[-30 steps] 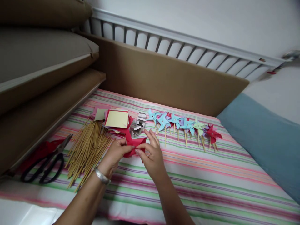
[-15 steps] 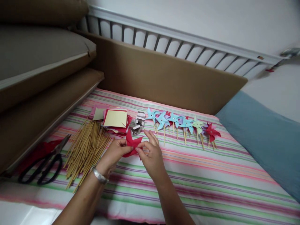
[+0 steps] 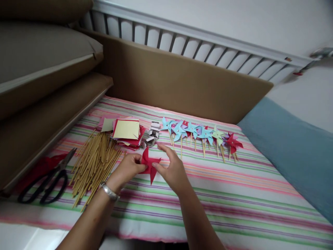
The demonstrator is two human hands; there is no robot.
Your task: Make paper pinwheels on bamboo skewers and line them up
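A red paper pinwheel head (image 3: 149,164) is pinched between both my hands just above the striped cloth (image 3: 234,198). My left hand (image 3: 127,170), with a silver bracelet at the wrist, grips its left side. My right hand (image 3: 172,170) holds its right side, fingertips near the centre. To the left lies a heap of wooden sticks (image 3: 95,163). Behind my hands sit a stack of cut paper squares (image 3: 126,131) and a small pile of silver pins (image 3: 153,136).
A row of finished pinwheels (image 3: 200,135) on sticks lies at the back centre. Black scissors (image 3: 44,184) rest at the far left by red scraps. Brown cushions (image 3: 39,76) rise on the left and behind; a blue mat (image 3: 291,152) lies on the right.
The red paper has been folded further into a star-like pinwheel shape between my hands, with one point now hanging down. The camera has tilted slightly.
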